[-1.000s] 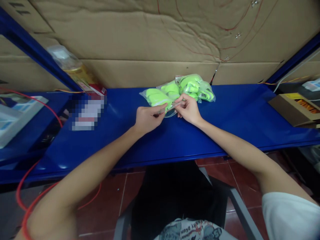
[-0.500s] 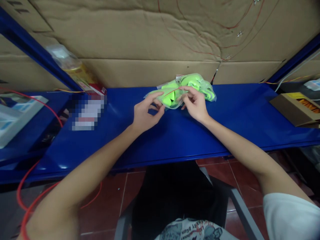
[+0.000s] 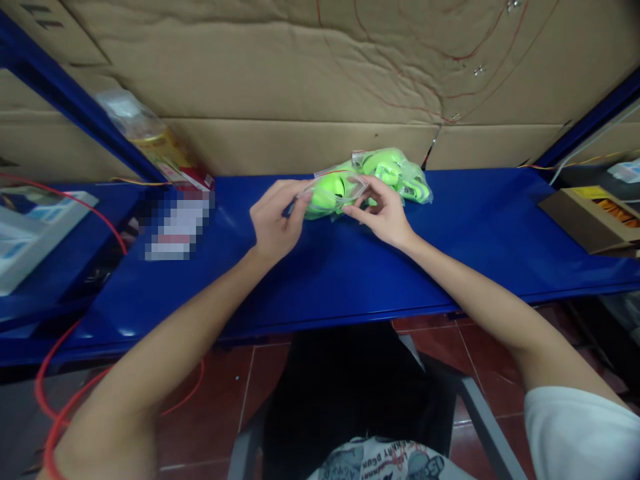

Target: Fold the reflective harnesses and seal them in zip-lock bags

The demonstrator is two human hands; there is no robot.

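Between my hands is a clear plastic zip bag [image 3: 325, 200] with bright yellow-green pieces inside; a thin red line runs along its top edge. My left hand [image 3: 277, 217] is closed on the bag's left end, thumb and fingers pinching the plastic. On the right side, my right hand [image 3: 383, 210] pinches the bag's edge between thumb and fingers. Just behind it lies a second clear bag [image 3: 395, 167] of yellow-green pieces, touching or overlapping the first. What exactly the pieces are, I cannot make out.
A blue shelf top [image 3: 325, 287] carries everything, with a cardboard wall [image 3: 250, 73] behind. A plastic bottle [image 3: 150, 137] leans at the left back. An open cardboard box [image 3: 585, 217] with orange items stands right. A red hose [image 3: 43, 387] loops at lower left.
My left hand has moved left and taken the bag's left end. My right hand has shifted slightly left and down its edge. The bag is now pulled wider between them.
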